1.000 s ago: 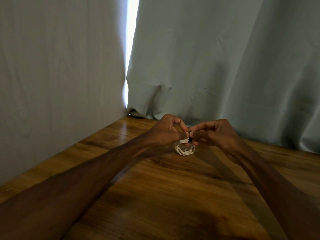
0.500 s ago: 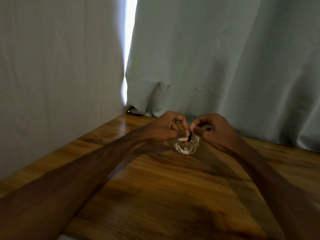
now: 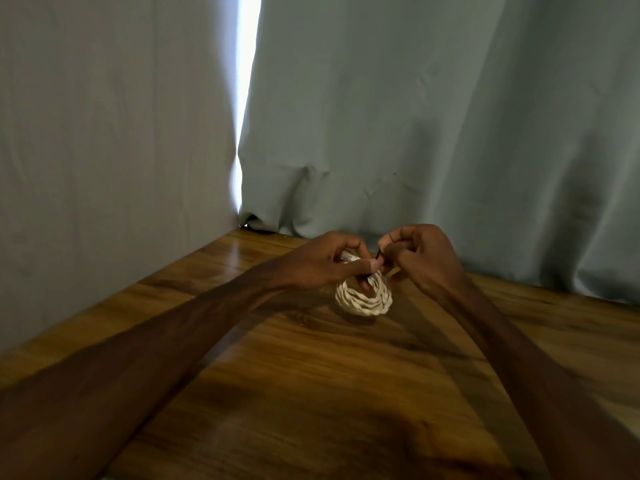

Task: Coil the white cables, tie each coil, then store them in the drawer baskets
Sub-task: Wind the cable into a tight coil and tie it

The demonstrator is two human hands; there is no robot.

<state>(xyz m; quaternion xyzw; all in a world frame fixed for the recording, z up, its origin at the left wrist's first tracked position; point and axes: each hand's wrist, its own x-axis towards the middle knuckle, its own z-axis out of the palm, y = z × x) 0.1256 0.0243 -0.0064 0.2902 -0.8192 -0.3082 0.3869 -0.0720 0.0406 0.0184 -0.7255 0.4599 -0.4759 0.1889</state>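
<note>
Step in hand: tying a coil. The white braided cable coil (image 3: 363, 299) was wound, and I judged the tie not yet fastened. My left hand (image 3: 322, 265) pinched the coil at its top, thumb and fingers curled round the gathered turns, with a white cable end (image 3: 348, 257) projecting between the fingers. My right hand (image 3: 422, 258) was curled tight on the free end of the thin black tie (image 3: 376, 259), which stood up from the top of the coil between the two hands.

Next move, as I judged it: draw the tie snug round all turns, with the left pinch holding them stacked, then fasten it. My fingers hid whether the tie had passed fully round the bundle. Releasing the left pinch before fastening would probably let the turns spring apart.

Condition of the coil: a small, compact, roughly round ring of several off-white turns. Its lower edge was at or just above the brown wooden tabletop (image 3: 311, 393); contact could not be confirmed. It lay towards the far edge, before the grey-green fabric curtain (image 3: 415, 116). No drawer baskets were in view.
</note>
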